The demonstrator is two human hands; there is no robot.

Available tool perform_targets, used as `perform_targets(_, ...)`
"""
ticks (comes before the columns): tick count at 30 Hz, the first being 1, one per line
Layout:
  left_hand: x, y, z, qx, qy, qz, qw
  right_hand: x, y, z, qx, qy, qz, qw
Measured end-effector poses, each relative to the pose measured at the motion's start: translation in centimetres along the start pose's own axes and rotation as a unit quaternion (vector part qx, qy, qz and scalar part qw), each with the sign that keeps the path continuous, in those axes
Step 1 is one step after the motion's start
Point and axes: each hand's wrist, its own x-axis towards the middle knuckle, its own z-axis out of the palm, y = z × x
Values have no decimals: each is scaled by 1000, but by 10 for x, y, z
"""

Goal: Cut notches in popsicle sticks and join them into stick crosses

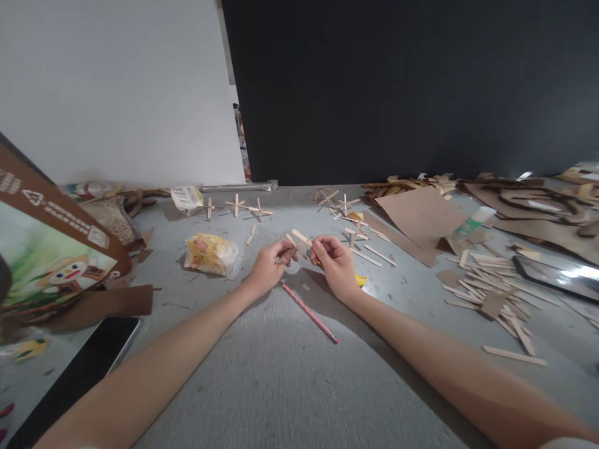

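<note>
Over the middle of the grey table my two hands are close together. My right hand [333, 262] is closed, pinching a wooden craft stick [301, 237] that points out to the left. My left hand [272, 262] has its fingers curled, with the fingertips at a second, thinner-looking craft stick [291, 239]; the fingers partly hide how they grip it. Below them a pink pencil [311, 313] lies slantwise on the table. Something yellow [360, 280] shows partly from behind my right wrist.
Crossed-stick pieces [236, 204] stand at the back. A yellow plastic packet [209, 254] lies left, near a black phone [88, 368] and a brown printed box [56, 243]. Loose craft sticks [496, 293], cardboard [421, 215], a green-and-white tube [473, 222] and a shiny dark device [561, 280] are right.
</note>
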Motion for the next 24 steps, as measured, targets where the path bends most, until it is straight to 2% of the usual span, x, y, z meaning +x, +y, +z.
perform_targets(5, 2, -6, 1, -21, 10, -22, 999, 1, 3, -2, -2, 26, 16, 1000)
perform_targets(10, 2, -5, 0, -21, 16, -14, 1000, 2, 3, -3, 2, 4, 18, 1000)
perform_targets(16, 3, 0, 0, -97, 28, -61, 993, 2, 6, -3, -26, 24, 20, 999)
perform_targets(24, 10, -5, -7, -201, 46, -81, 975, 0, 5, -1, -29, 7, -4, 1000)
